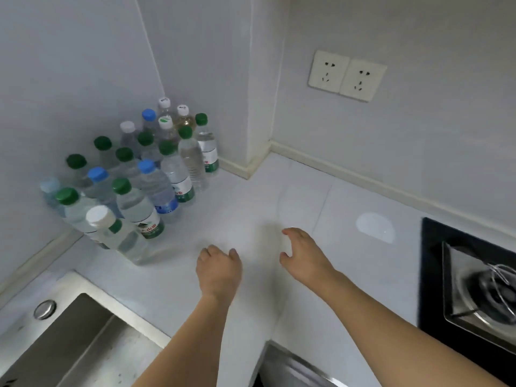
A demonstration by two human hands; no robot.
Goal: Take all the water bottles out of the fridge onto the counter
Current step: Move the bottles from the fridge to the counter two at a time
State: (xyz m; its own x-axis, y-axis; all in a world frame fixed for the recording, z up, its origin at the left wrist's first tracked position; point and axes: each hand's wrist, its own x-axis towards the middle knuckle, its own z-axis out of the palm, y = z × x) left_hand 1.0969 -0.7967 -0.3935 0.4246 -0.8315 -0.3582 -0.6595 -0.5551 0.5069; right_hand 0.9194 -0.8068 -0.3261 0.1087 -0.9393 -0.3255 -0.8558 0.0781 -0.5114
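Both hands hold nothing: left hand and right hand hover side by side over the counter, fingers loosely curled, palms down. Nearest on the left, a steel sink is set into the counter; on the right, a gas burner sits in a black hob. Beyond the left hand, the water bottles stand upright, clustered in the corner, with green, blue and white caps. Farthest, two wall sockets.
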